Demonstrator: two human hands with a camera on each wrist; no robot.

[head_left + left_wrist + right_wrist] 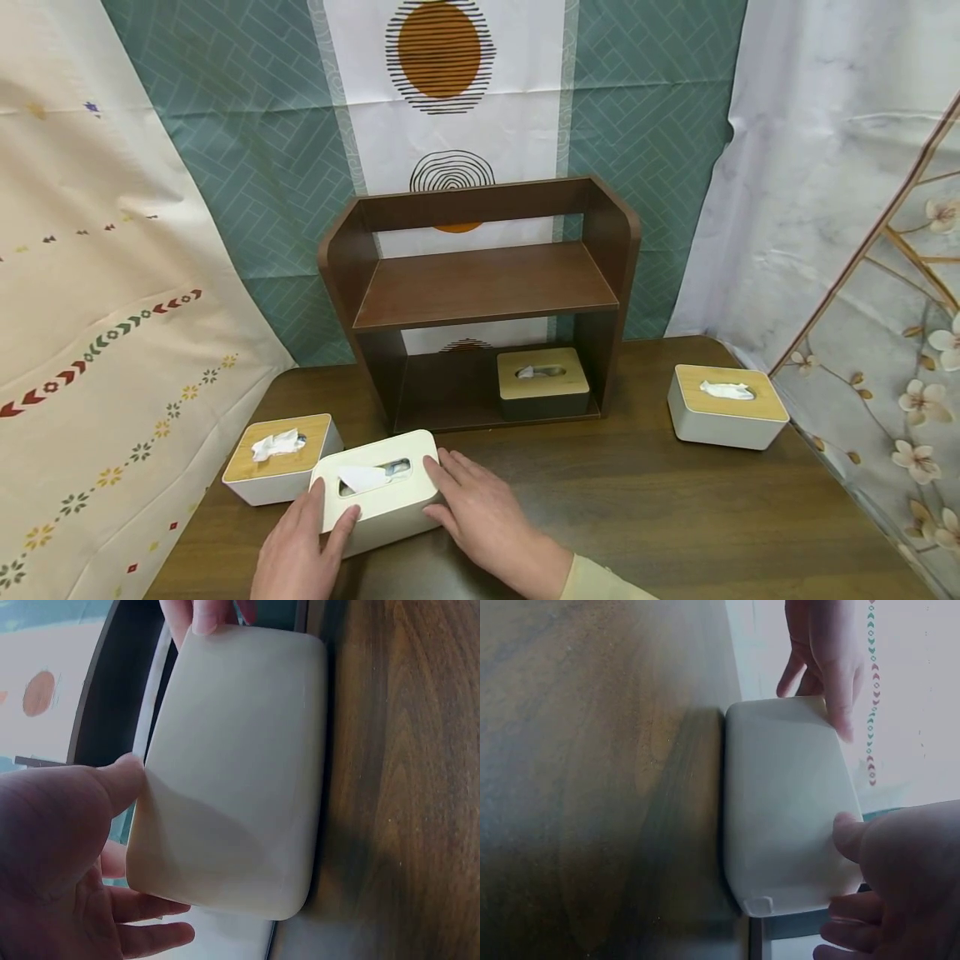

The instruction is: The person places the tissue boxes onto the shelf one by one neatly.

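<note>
A white tissue box [397, 521], with a tissue poking from its slot, sits on the near left of the table between both hands. My left hand [300, 550] grips its left end, thumb on the upper front edge and fingers around the end. At the right end my right hand [480, 517] holds the corner, thumb on the front side and fingers along the top edge. Both wrist views show the plain front side of the box [232, 765]. Just behind its left end stands a wood-lidded white tissue box [262, 492].
A dark brown two-tier shelf [487, 287] stands at the back of the wooden table [600, 517]. Its lower tier holds a dark green tissue box [546, 407] with a wooden lid, at the right. Another wood-lidded tissue box [723, 427] stands far right, near the curtain.
</note>
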